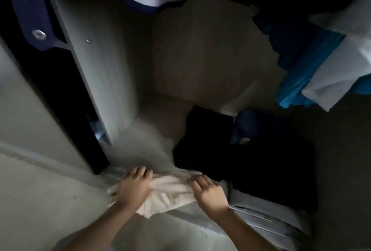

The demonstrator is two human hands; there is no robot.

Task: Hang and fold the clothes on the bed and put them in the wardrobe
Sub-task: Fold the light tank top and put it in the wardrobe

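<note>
Left hand: fingers spread, flat on cream cloth, 9 o'clock end.
Right hand: fingers spread on its 3 o'clock end; equally near.
Cloth axis: 9-to-3, between hands, over wardrobe track.
Wardrobe floor: 12 o'clock of fingers, beside dark stack.

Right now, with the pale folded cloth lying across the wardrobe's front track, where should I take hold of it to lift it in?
Take the pale cloth by its two short ends, from the near side: it lies as a wide band, with the left hand and right hand resting on those ends. Sliding fingers under each should keep the fold.
</note>
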